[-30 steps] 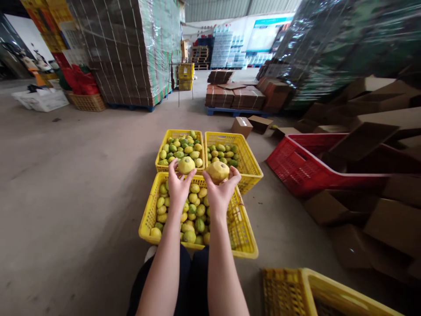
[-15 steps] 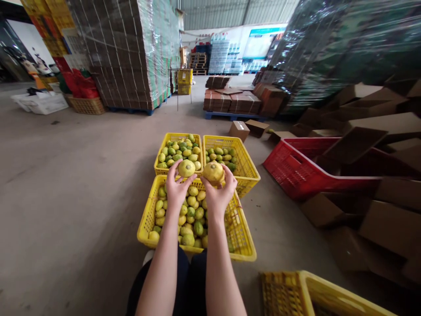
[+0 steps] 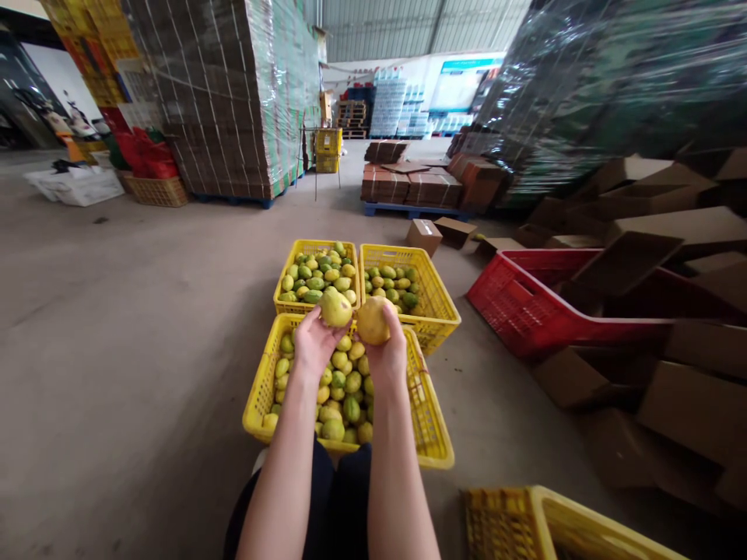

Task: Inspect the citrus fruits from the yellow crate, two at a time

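Note:
My left hand is closed round a yellow-green fruit, which shows a small brownish mark. Beside it, my right hand grips a rounder yellow fruit. Both fruits are held up close together over the far part of the near yellow crate, which holds many yellow and green fruits. Just beyond stand two more yellow crates: the left one is full of fruits, and the right one has fruits mostly towards its left side.
A red crate with cardboard in it stands at the right, among open cardboard boxes. Another yellow crate is at the lower right. Flattened boxes on a blue pallet and wrapped stacks stand farther back.
Both fruits have been turned in my fingers and lowered slightly. My right hand has rotated, its fingers now lying along the fruit's right side.

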Demonstrator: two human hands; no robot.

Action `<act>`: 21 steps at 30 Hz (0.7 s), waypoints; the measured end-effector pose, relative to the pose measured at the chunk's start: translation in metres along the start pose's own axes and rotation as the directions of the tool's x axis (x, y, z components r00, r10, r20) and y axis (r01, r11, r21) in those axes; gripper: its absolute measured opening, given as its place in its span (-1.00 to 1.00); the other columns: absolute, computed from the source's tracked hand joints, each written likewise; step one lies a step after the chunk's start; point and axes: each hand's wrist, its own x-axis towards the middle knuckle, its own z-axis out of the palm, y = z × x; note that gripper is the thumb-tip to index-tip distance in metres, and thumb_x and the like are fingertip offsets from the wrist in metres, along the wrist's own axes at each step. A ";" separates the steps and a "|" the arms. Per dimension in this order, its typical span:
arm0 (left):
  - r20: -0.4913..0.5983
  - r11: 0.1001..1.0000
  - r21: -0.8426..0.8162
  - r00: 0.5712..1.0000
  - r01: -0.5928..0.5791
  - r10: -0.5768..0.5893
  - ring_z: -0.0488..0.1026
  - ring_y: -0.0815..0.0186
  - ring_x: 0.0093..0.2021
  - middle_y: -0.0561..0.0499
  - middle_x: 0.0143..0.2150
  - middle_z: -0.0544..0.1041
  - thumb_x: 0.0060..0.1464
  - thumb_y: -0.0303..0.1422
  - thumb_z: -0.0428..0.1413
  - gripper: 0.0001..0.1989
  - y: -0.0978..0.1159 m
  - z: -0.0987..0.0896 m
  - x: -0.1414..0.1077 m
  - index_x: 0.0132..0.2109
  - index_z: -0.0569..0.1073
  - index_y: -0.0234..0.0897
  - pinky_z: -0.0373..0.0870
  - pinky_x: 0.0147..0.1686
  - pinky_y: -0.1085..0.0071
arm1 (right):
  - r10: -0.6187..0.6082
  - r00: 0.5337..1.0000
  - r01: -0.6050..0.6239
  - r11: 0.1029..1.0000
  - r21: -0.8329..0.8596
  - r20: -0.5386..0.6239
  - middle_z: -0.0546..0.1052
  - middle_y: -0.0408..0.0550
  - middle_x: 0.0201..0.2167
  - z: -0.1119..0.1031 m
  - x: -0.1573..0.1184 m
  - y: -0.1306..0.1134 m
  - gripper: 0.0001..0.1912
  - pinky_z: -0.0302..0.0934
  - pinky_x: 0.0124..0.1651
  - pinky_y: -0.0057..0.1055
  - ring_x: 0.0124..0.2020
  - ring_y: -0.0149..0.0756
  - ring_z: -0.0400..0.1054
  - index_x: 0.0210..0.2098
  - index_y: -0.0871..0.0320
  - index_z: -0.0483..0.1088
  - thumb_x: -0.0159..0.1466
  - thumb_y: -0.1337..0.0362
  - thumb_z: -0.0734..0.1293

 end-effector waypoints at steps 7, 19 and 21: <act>-0.141 0.999 0.028 0.990 0.033 -0.028 0.56 0.14 -0.27 -0.13 -0.22 0.58 0.07 -0.15 0.09 -0.66 0.000 -0.001 0.001 -0.13 0.49 -0.31 0.53 -0.34 0.28 | 0.099 0.992 -0.097 0.995 0.025 -0.081 0.53 -0.13 -0.55 -0.004 0.011 0.015 -0.56 0.27 -0.62 -0.49 -0.55 -0.33 0.44 -0.31 0.15 0.46 0.15 -0.12 0.30; -0.206 0.992 0.066 0.974 0.111 -0.095 0.35 0.42 -0.70 -0.07 -0.51 0.51 0.20 -0.06 -0.08 -0.52 0.003 0.027 -0.016 -0.37 0.48 -0.39 0.25 -0.79 0.55 | 0.151 0.988 -0.154 0.979 0.132 0.037 0.53 -0.15 -0.51 0.004 -0.001 0.010 -0.61 0.26 -0.62 -0.52 -0.57 -0.39 0.39 -0.34 0.16 0.44 0.12 -0.06 0.38; -0.207 0.995 -0.003 0.974 0.097 -0.095 0.39 0.39 -0.67 -0.09 -0.54 0.50 0.24 -0.07 -0.15 -0.47 0.004 0.028 -0.017 -0.38 0.48 -0.41 0.28 -0.77 0.55 | 0.187 0.982 -0.188 0.968 0.168 0.024 0.51 -0.15 -0.55 0.007 -0.006 0.006 -0.64 0.26 -0.62 -0.49 -0.61 -0.39 0.36 -0.38 0.17 0.43 0.14 -0.04 0.35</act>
